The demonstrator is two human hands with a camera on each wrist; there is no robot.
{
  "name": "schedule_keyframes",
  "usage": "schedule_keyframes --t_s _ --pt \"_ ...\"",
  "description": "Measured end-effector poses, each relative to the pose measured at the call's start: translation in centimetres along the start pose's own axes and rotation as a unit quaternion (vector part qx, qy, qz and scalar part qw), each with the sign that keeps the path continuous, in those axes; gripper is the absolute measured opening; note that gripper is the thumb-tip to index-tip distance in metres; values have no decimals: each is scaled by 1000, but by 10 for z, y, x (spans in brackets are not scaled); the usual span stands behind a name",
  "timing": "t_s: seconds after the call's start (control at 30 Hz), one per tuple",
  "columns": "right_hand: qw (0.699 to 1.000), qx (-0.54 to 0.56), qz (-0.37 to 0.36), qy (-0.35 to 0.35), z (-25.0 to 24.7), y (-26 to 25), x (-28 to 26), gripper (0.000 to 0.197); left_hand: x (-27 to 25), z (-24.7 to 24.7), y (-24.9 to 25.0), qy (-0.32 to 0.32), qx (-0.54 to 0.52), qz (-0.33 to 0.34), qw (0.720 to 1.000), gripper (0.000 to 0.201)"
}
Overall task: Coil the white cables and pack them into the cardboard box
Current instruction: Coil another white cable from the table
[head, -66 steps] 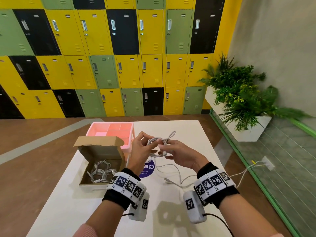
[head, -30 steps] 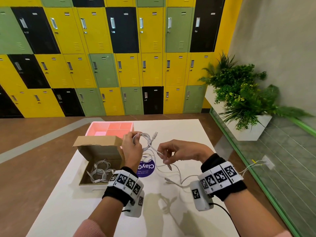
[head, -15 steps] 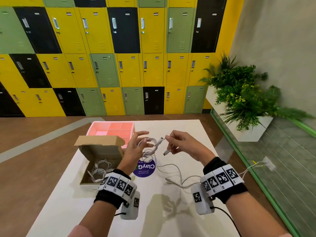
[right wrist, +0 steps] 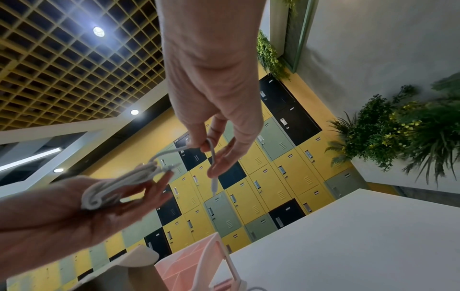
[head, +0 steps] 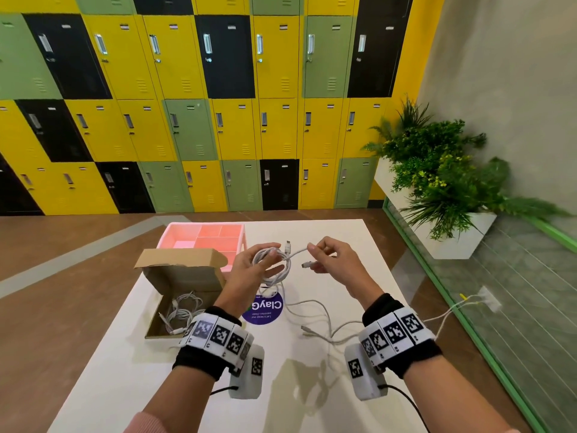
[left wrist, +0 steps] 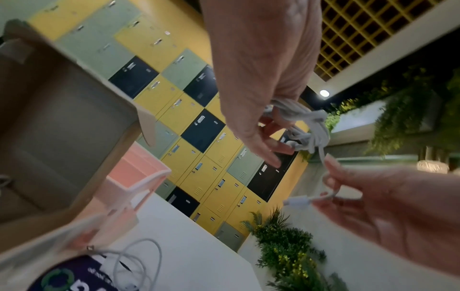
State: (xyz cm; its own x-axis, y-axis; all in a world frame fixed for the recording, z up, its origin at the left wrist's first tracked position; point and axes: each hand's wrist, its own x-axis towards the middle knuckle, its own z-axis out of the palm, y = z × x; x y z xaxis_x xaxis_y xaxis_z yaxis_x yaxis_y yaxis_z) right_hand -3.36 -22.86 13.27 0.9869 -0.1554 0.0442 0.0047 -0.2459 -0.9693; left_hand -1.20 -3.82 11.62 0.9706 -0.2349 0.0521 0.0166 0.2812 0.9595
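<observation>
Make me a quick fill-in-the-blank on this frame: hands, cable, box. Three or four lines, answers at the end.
1. The left hand holds a white cable wound into a ____.
2. The right hand pinches the cable's free end near its ____.
3. The cardboard box, with its lid ____, already has white cables inside.
4. Behind the box stands a tray coloured ____.

Missing words: coil; plug; open; pink

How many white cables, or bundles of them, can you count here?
3: a coiled cable in both hands, a loose cable on the table, a bundle in the cardboard box, possibly holding several.
</observation>
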Motion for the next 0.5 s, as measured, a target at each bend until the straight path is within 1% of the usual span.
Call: schedule_keyframes --t_s 0.17,0.3,0.4,0.5 --pt "1000 20 -4 4 2 3 -1 33 1 2 1 12 -80 10 997 15" --pt "999 45 5 24 8 7 0 24 0 7 -4 21 -103 4 994 15" --pt "998 47 25 16 18 15 -4 23 0 12 -6 39 -122 9 992 15" --pt "999 36 19 3 29 23 -10 23 -2 18 -8 47 -141 13 989 15"
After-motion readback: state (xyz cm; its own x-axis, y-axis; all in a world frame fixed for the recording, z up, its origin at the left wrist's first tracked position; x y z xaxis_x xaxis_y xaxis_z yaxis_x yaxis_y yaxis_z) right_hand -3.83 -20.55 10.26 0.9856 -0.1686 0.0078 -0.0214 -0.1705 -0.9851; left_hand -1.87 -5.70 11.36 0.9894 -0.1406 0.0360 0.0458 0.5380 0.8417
